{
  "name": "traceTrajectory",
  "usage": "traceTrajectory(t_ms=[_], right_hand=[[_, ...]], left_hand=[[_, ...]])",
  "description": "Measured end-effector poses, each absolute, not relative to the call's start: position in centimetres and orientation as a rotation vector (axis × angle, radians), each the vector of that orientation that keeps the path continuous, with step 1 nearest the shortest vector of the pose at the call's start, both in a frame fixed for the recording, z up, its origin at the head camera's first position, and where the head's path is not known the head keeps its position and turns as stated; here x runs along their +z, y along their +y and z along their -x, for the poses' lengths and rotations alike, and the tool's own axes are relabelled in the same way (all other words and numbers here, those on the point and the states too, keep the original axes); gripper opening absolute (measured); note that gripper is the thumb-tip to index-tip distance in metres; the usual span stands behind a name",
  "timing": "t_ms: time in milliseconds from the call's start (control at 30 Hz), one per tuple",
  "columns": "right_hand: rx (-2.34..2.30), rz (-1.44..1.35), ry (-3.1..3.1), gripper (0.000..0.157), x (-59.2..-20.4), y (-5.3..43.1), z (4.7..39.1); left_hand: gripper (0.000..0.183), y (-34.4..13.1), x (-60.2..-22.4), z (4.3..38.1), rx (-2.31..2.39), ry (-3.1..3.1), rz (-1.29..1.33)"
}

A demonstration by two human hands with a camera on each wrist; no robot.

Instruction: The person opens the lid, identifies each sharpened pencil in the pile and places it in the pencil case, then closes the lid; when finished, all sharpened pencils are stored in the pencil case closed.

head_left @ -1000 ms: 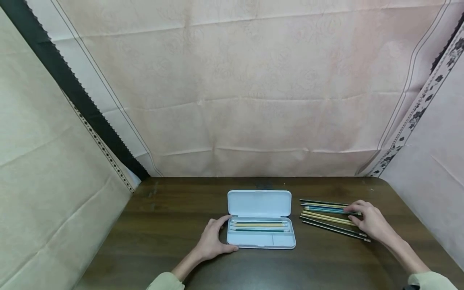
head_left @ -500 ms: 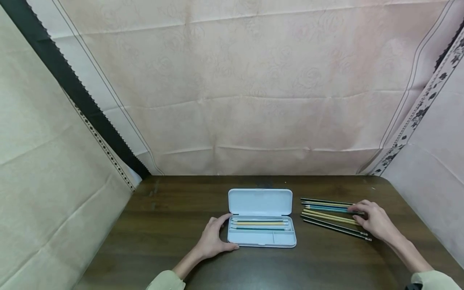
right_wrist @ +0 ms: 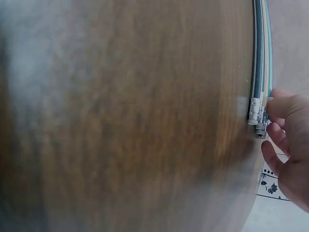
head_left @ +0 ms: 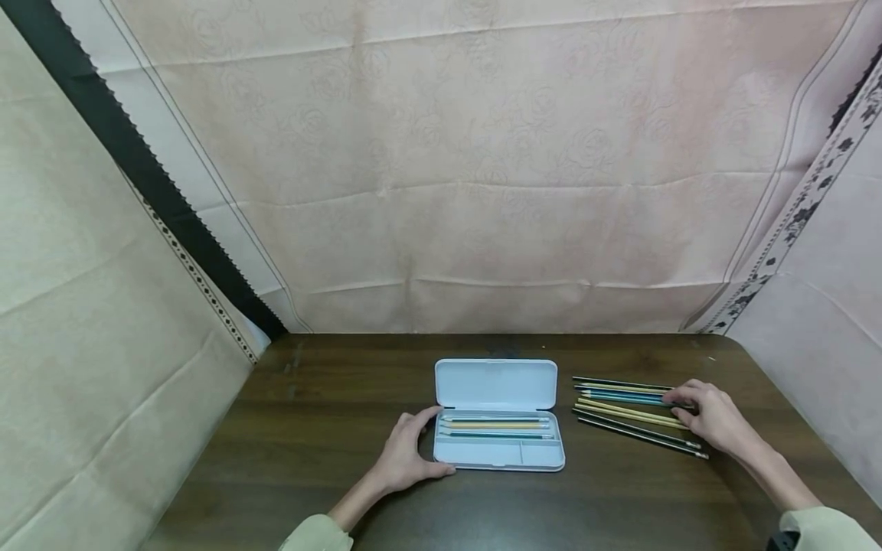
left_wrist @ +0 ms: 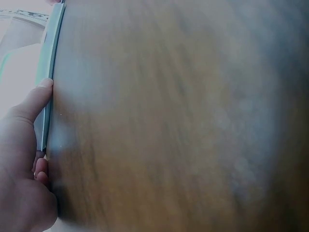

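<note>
A light blue pencil case (head_left: 475, 457) lies with its lid (head_left: 496, 384) raised; several pencils (head_left: 496, 425) lie in its long compartment. My left hand (head_left: 403, 457) holds the case at its left end, thumb on the front edge and index finger near the hinge corner. In the left wrist view the thumb (left_wrist: 38, 99) presses the case's edge. To the right, black, yellow and blue pencils (head_left: 620, 414) lie loosely side by side on the table. My right hand (head_left: 713, 417) pinches a blue pencil (head_left: 623, 398) among them near its eraser end; the fingertips partly hide it.
The dark wooden table (head_left: 344, 405) runs back to a pale cloth wall (head_left: 482, 191). More cloth hangs at the left and right sides. A small compartment (head_left: 540, 455) sits at the case's front right.
The right hand has shifted slightly to the right along the pencils. The left hand stays on the case. The whole head view has moved a little.
</note>
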State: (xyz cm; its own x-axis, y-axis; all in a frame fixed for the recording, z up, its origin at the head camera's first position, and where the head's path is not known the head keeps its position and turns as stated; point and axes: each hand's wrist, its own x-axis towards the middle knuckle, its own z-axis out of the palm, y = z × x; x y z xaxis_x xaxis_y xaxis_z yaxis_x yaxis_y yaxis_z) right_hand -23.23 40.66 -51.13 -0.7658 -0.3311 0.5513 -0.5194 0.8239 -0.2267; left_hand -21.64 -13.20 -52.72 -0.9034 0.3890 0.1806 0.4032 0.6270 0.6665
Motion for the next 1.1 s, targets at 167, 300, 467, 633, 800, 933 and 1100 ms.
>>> traceTrajectory(t_ms=[167, 300, 467, 633, 800, 933, 1100], right_hand=[[0.483, -0.630, -2.531, 0.034, -51.14, 40.76, 23.32], [0.490, -0.645, -2.522, 0.033, -51.14, 40.81, 23.22], [0.483, -0.631, -2.530, 0.032, -51.11, 40.78, 23.19], [0.486, -0.615, -2.551, 0.031, -51.10, 40.71, 23.21], [0.509, -0.598, -2.545, 0.031, -50.84, 40.52, 23.01], [0.531, -0.596, -2.541, 0.031, -50.57, 40.30, 22.78], [0.556, -0.610, -2.517, 0.032, -50.39, 39.91, 22.40]], left_hand=[[0.093, -13.15, -52.85, 21.67, -1.154, -2.817, 0.683], [0.093, -13.15, -52.85, 21.64, -1.154, -2.822, 0.684], [0.093, -13.16, -52.68, 21.59, -1.154, -2.831, 0.683], [0.093, -13.16, -52.63, 21.61, -1.158, -2.835, 0.685], [0.093, -13.10, -52.59, 21.61, -1.150, -2.839, 0.680], [0.092, -13.09, -52.51, 21.51, -1.154, -2.829, 0.684], [0.093, -13.06, -52.45, 21.47, -1.167, -2.832, 0.676]])
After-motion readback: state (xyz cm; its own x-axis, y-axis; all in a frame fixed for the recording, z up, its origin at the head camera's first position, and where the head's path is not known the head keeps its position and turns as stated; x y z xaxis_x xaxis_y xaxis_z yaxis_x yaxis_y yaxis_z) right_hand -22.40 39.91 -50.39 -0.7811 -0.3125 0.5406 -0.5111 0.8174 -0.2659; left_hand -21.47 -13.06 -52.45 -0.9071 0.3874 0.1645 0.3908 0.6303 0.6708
